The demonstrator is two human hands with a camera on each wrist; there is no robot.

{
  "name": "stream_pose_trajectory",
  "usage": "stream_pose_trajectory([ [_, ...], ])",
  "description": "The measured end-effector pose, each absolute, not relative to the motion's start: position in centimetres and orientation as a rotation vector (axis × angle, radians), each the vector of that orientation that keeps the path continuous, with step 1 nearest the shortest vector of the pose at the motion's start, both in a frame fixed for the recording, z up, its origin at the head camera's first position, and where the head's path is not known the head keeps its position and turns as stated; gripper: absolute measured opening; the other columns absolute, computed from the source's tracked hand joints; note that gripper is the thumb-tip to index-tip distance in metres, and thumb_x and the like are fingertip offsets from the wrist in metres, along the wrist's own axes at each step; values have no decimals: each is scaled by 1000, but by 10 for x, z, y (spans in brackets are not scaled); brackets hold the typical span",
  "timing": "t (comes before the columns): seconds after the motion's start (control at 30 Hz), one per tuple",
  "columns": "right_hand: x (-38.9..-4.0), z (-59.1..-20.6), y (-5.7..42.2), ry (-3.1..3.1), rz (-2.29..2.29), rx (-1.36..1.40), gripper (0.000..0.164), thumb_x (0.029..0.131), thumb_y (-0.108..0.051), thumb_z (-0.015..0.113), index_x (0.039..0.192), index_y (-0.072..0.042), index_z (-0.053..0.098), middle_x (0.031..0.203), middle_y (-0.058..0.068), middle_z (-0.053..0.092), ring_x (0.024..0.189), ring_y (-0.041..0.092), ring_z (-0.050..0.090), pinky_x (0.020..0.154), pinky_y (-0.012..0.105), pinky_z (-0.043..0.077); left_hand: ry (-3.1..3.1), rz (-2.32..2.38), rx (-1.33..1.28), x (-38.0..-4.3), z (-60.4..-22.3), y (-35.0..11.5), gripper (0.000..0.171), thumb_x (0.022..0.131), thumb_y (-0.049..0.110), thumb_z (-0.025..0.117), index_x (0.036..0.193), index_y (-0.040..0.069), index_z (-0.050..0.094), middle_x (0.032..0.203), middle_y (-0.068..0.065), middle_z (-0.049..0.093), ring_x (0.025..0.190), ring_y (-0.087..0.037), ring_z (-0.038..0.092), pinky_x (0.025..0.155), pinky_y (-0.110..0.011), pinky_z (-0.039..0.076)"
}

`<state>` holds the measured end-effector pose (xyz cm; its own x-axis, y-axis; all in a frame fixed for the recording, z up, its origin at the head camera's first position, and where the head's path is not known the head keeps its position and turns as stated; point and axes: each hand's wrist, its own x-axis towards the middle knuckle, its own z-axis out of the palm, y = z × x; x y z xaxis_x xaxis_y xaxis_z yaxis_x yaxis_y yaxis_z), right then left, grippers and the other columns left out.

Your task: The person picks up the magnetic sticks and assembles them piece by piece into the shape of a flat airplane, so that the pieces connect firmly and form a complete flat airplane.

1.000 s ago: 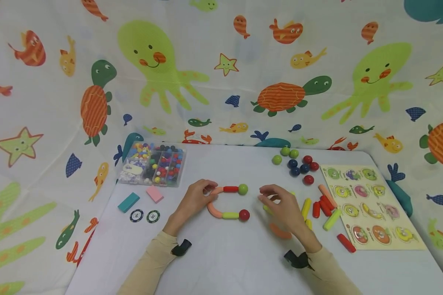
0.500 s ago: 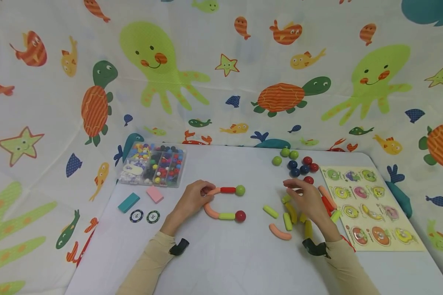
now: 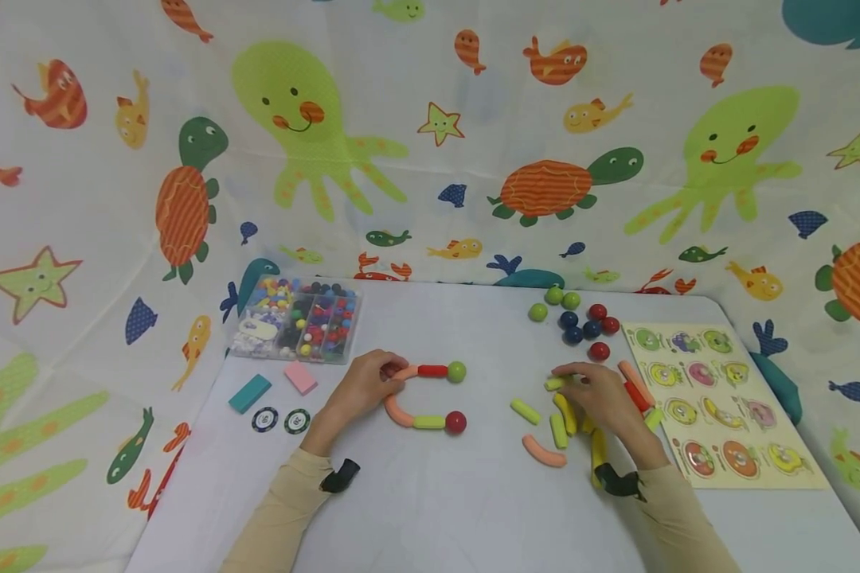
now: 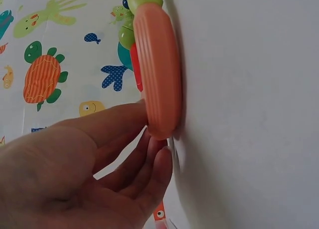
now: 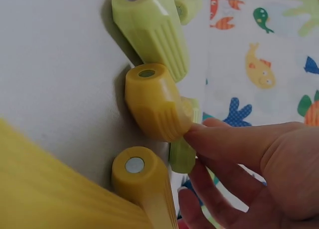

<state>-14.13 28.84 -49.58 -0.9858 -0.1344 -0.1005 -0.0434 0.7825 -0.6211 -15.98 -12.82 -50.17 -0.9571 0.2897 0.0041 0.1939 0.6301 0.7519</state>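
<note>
My left hand [image 3: 363, 388] pinches the bend of a U-shaped chain of magnetic sticks and balls. In the left wrist view, a ribbed orange curved magnetic stick [image 4: 158, 69] lies against its thumb and fingertips. The upper arm has a red stick [image 3: 432, 371] and a green ball [image 3: 456, 371]; the lower one has a light green stick [image 3: 428, 422] and a red ball [image 3: 455, 422]. My right hand [image 3: 602, 398] pinches another light green magnetic stick [image 3: 555, 383]. A yellow curved stick [image 5: 152, 103] partly hides that grip in the right wrist view.
Loose green sticks [image 3: 525, 411] and an orange curved stick [image 3: 544, 451] lie left of my right hand. Behind it are green, blue [image 3: 572, 334] and red balls. A picture board [image 3: 731, 469] lies right; a bead box [image 3: 308, 357], blocks and chips lie left.
My right hand has moved right, then down onto a light green stick, now between thumb and fingers. My left hand has drawn the chain slightly left.
</note>
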Motion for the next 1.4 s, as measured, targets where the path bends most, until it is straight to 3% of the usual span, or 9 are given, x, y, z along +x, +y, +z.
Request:
stream_pose_trajectory([
  [0.17,-144,-495,286,2832,-972,-148,27,94,-14,73,121,-15,73,119,8,72,96,23,58,77,29,52,2746,1253,442,-161,-502,-127,28,89,9,77,116,6,72,105,-8,70,94,-20,63,84,-35,54],
  [0.3,-146,-497,285,2837,-953,-150,27,92,-14,74,119,-13,73,114,7,73,87,20,57,68,22,49,2751,1289,483,-164,-503,-123,28,90,11,77,117,6,72,106,-7,71,98,-22,65,89,-40,54],
  [0.73,-160,-482,260,3094,-1083,-286,28,94,-19,74,120,-9,70,109,7,73,96,22,65,82,29,54,2686,1274,569,-176,-498,-101,30,90,10,77,118,3,72,112,-12,72,102,-26,65,93,-41,54],
  [0.83,-167,-469,244,3121,-1193,-306,31,94,-24,74,121,-9,70,109,8,74,97,22,68,82,24,55,2666,1303,587,-178,-497,-98,30,90,9,76,119,2,71,115,-14,71,107,-28,65,96,-44,54],
  [0.93,-174,-459,225,3088,-1314,-252,35,94,-29,75,123,-10,69,111,9,75,98,24,70,82,23,57,2647,1315,609,-180,-496,-93,31,91,9,76,120,2,71,117,-14,71,110,-28,65,99,-44,53],
  [1.13,-186,-456,187,2859,-1521,-82,38,93,-34,75,124,-12,69,113,8,74,102,23,71,90,41,58,2648,1298,632,-185,-502,-87,29,91,9,76,119,3,71,115,-12,71,107,-24,66,98,-42,54],
  [1.4,-202,-476,151,2622,-1600,142,39,92,-33,76,123,-10,70,110,10,75,88,21,73,83,38,59,2656,1245,684,-189,-507,-87,27,89,11,78,115,7,74,109,-5,73,100,-16,66,93,-36,54],
])
